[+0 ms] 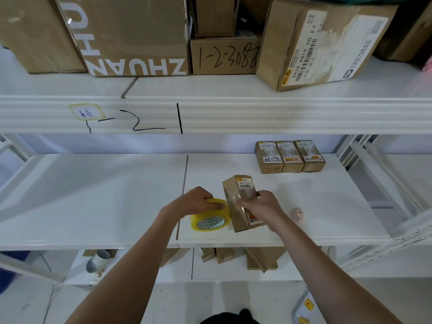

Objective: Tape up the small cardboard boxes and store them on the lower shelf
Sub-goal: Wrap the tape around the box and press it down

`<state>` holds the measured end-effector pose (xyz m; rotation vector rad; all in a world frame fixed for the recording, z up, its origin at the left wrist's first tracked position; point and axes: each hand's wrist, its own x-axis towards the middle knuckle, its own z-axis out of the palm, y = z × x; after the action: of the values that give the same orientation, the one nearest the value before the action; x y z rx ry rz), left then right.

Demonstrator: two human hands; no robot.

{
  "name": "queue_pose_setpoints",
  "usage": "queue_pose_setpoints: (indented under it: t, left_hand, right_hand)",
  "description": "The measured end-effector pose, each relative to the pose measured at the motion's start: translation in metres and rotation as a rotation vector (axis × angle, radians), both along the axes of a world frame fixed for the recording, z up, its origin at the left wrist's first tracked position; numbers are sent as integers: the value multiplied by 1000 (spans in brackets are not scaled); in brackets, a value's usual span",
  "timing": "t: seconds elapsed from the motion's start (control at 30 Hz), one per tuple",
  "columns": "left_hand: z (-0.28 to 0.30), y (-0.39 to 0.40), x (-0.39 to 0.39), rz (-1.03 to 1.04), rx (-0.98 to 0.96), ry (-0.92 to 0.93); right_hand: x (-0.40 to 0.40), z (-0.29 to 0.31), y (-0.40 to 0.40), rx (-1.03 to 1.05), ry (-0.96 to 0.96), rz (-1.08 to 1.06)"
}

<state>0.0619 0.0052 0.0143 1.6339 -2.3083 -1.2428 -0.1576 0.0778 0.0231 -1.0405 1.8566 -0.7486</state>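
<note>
Taping step in hand: small cardboard box (pixel 243 203) on the white shelf board (pixel 93 195), right hand (pixel 261 206) curled round it, left hand (pixel 196 202) gripping the yellow tape roll (pixel 210 218) touching the box's left side. Three boxes (pixel 289 156) stand behind the box. Next, probably: sever the strip, press it flat.

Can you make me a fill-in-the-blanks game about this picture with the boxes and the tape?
1. The left hand holds a roll of tape that is ____ in colour.
2. The right hand presses on a small cardboard box that stands on a ____ shelf.
3. At the back of that shelf, ____ small boxes stand side by side.

Missing words: yellow; white; three
</note>
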Motion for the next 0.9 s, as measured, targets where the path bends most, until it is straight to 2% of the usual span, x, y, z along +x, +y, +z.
queue_pose_setpoints:
  t: [0.1,0.23,0.5,0.7,0.9]
  left_hand:
    - [2,-2,11,-3,116,82]
    - [2,-6,14,-21,150,102]
    - [-1,-14,14,-60,121,56]
    - [-13,-10,14,-20,-16,-173]
    - [-11,-12,16,-5,-52,-143]
  right_hand:
    - [-10,0,2,39,-37,-2]
    - [-13,1,2,49,-64,-8]
    - [-14,0,4,61,-114,-9]
    - [-21,8,3,32,-188,10]
    - [-12,10,5,37,-327,47]
